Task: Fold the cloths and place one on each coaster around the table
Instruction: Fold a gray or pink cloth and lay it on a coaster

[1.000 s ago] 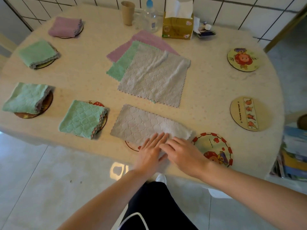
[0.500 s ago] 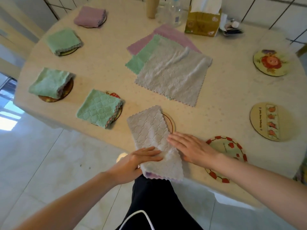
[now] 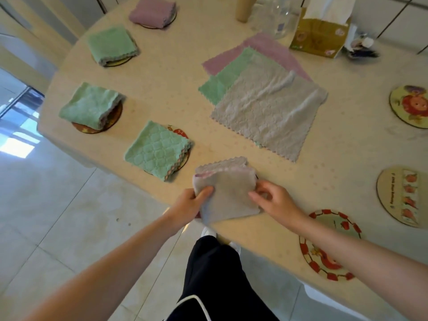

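A grey cloth, folded into a small square, lies at the near table edge. My left hand pinches its left side and my right hand grips its right side. The coaster under it is hidden. Three flat cloths are stacked mid-table: grey on top, green and pink below. Folded green cloths and a folded pink one rest on coasters at the left. Bare coasters lie at the right: red-rimmed, carrot-printed, lion-printed.
At the far edge stand a tan cup, a clear bottle and a tissue box, with small clutter beside it. My dark trouser leg shows below the beige table. Tiled floor lies left.
The long grey strip was turned and folded over into a small square. Both hands went from pressing flat on it to gripping its sides. The camera moved left.
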